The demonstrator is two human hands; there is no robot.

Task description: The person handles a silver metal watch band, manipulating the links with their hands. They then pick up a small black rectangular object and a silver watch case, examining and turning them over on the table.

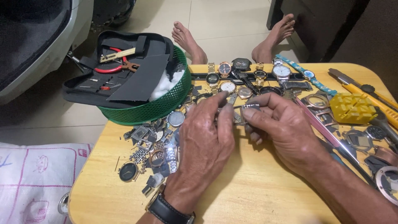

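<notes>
I am watching the left hand and right hand pinching together on a small metal watch part at the frame's centre, above the yellow table. A row of watches is lying just beyond the fingers, loose watch pieces are crowding the lower left, and a green basket is sitting upper left.
</notes>
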